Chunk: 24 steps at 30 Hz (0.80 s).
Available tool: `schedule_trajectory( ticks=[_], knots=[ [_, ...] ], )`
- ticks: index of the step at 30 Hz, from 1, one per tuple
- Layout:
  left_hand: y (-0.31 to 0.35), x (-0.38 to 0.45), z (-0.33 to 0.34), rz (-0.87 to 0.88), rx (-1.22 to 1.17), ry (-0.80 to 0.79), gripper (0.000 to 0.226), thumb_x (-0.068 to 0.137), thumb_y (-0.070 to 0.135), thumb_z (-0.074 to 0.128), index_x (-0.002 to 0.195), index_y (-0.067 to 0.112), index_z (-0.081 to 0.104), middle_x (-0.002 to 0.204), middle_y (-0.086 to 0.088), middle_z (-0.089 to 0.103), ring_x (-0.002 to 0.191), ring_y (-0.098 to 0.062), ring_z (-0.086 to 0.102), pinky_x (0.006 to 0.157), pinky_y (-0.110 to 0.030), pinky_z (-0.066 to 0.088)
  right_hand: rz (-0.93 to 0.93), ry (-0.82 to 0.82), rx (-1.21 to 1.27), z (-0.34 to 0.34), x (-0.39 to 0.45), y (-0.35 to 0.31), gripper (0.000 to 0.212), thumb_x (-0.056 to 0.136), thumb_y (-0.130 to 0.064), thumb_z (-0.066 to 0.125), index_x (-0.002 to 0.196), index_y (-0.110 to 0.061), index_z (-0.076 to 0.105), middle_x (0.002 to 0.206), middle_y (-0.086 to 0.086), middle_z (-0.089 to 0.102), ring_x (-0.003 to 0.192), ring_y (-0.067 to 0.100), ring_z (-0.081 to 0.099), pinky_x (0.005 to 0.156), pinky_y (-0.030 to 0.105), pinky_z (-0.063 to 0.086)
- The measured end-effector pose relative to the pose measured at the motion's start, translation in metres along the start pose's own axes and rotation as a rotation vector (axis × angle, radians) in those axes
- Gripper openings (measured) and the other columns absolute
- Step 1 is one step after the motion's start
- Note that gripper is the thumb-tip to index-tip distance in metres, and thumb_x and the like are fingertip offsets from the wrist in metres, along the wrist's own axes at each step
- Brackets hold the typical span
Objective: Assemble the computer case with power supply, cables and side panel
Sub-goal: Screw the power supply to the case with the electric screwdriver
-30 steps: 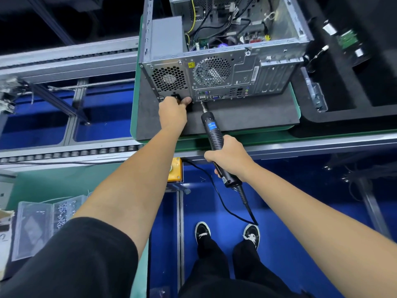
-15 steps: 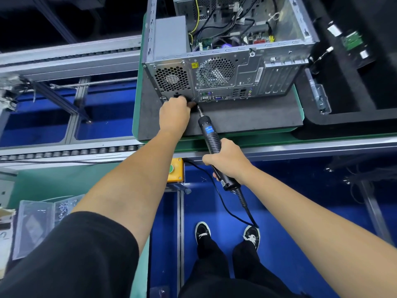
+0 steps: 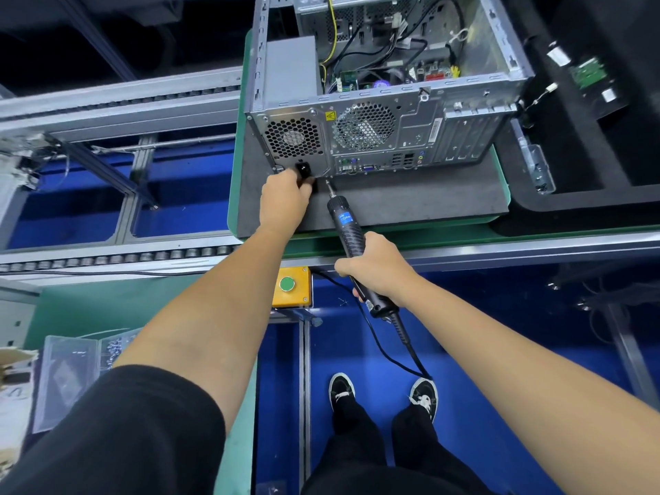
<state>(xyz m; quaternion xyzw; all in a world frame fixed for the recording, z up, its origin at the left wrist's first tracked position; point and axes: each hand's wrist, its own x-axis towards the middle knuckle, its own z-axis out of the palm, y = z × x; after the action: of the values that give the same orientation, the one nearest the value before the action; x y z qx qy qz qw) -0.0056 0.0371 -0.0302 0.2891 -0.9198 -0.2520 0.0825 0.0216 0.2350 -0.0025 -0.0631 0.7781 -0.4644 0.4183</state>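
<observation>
- My screwdriver (image 3: 349,233) tip has moved up to the power supply's (image 3: 293,139) lower corner screw on the case (image 3: 421,137), at the pad's (image 3: 410,201) left end.
- Right hand (image 3: 375,267) grasps the screwdriver; left hand (image 3: 284,201) stays at the supply's socket, its grip hidden.
- Fastening looks about to begin.

You have a bare silver-grey steel computer case (image 3: 421,116) with honeycomb-punched fan grilles and a yellow warning triangle sticker (image 3: 330,116) between them. It sits on a dark grey foam mat (image 3: 410,205) edged by a green pallet (image 3: 393,237). Below the case, your ribbed black electric screwdriver (image 3: 348,226) carries a blue label. Below the pallet is an orange box with a green button (image 3: 291,285), over a blue floor (image 3: 464,334).
</observation>
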Motion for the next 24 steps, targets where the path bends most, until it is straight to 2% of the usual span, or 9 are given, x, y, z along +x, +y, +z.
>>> schedule_trajectory(
  ticks=[3,10,14,18,21,24],
  knots=[
    [-0.004,0.0,-0.001,-0.008,-0.06,-0.019,0.03,0.093,0.033,0.058,0.097,0.004,0.065,0.09,-0.017,0.066,0.086,-0.037,0.059,0.067,-0.033,0.041,0.006,0.003,0.014,0.006,0.001,-0.004,0.03,0.078,-0.011,0.069,0.094,-0.011,0.043,0.079,0.01,0.055,0.047,0.022,0.055,0.05,0.033,0.052],
    [-0.004,-0.005,0.002,0.004,-0.077,0.013,0.025,0.092,0.033,0.059,0.096,0.009,0.062,0.091,-0.013,0.069,0.087,-0.034,0.061,0.065,-0.03,0.036,0.004,0.04,0.023,0.01,0.005,-0.007,0.028,0.079,-0.011,0.068,0.092,-0.013,0.043,0.079,0.009,0.055,0.042,0.017,0.054,0.046,0.028,0.05],
    [0.003,-0.011,0.006,-0.044,-0.128,0.004,0.018,0.089,0.025,0.055,0.1,0.014,0.064,0.095,-0.008,0.068,0.092,-0.031,0.06,0.068,-0.029,0.037,0.003,0.049,0.026,0.012,0.005,-0.007,0.029,0.078,-0.011,0.068,0.093,-0.013,0.043,0.079,0.009,0.055,0.041,0.015,0.054,0.046,0.028,0.051],
    [0.013,-0.015,0.009,-0.084,-0.195,-0.015,0.018,0.089,0.028,0.056,0.099,0.022,0.069,0.08,0.008,0.062,0.091,-0.022,0.059,0.069,-0.027,0.038,0.007,0.061,0.039,0.015,0.005,-0.007,0.028,0.079,-0.012,0.068,0.093,-0.014,0.043,0.078,0.008,0.057,0.04,0.015,0.055,0.046,0.029,0.051],
    [0.013,-0.015,0.009,-0.085,-0.22,-0.026,0.019,0.089,0.029,0.057,0.101,0.025,0.072,0.088,0.006,0.068,0.093,-0.021,0.06,0.074,-0.029,0.045,0.015,0.064,0.045,0.017,0.005,-0.008,0.029,0.077,-0.012,0.068,0.093,-0.012,0.044,0.076,0.009,0.057,0.043,0.017,0.056,0.049,0.03,0.051],
    [0.013,-0.016,0.009,-0.084,-0.235,-0.026,0.02,0.089,0.029,0.058,0.102,0.026,0.072,0.093,0.005,0.07,0.095,-0.021,0.061,0.076,-0.029,0.045,0.021,0.063,0.048,0.017,0.006,-0.01,0.029,0.077,-0.012,0.068,0.094,-0.011,0.045,0.074,0.009,0.057,0.045,0.019,0.057,0.05,0.031,0.052]
  ],
)
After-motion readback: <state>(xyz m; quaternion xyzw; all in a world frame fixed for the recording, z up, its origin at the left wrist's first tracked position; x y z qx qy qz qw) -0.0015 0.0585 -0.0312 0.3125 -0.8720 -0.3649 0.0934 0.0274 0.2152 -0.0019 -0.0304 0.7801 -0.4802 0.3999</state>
